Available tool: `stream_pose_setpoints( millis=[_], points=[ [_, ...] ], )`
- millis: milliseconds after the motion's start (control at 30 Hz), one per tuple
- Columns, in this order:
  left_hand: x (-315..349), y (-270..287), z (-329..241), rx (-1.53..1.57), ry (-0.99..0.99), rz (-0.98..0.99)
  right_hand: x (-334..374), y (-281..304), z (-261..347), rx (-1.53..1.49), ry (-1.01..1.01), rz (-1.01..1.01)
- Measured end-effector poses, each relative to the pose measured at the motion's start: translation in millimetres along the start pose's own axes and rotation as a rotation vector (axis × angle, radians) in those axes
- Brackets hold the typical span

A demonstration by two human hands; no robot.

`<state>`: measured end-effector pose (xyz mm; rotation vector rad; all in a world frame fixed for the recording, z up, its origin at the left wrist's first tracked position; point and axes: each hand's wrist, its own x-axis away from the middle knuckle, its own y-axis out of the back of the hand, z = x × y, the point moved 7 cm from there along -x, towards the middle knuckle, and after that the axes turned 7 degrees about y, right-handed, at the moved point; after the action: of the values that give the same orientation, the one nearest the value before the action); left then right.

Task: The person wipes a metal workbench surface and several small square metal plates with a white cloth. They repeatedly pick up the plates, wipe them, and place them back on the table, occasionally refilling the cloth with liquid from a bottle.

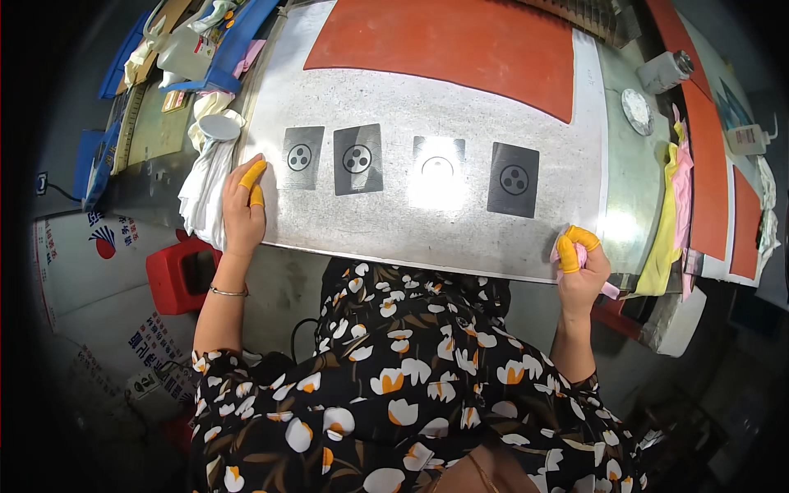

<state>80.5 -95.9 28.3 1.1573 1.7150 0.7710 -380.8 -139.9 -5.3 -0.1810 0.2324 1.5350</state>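
Note:
Several thin dark rectangular plates, each with a ring and three dots, lie in a row on the pale metal tabletop. From the left come a grey plate, a darker plate, a plate washed out by glare, and a black plate. My left hand rests at the table's left edge beside a white cloth, fingers loosely extended, holding nothing visible. Near the front right edge, my right hand is closed on a crumpled pink cloth. Yellow finger cots cover the thumb and a finger on both hands.
A red-orange mat covers the far part of the table. At the left stand a blue rack and a white jug. To the right are a metal can, a small white dish and a yellow cloth.

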Motion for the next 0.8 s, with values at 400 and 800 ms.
stream_pose_setpoints(
  millis=[400, 800],
  points=[
    [-2, -3, -6, -0.01, -0.015, 0.014, -4, -5, 10, -0.011, 0.067, 0.08],
    [-2, -9, -2, 0.01, 0.032, 0.034, -7, -5, 12, 0.066, 0.029, 0.154]
  ],
)
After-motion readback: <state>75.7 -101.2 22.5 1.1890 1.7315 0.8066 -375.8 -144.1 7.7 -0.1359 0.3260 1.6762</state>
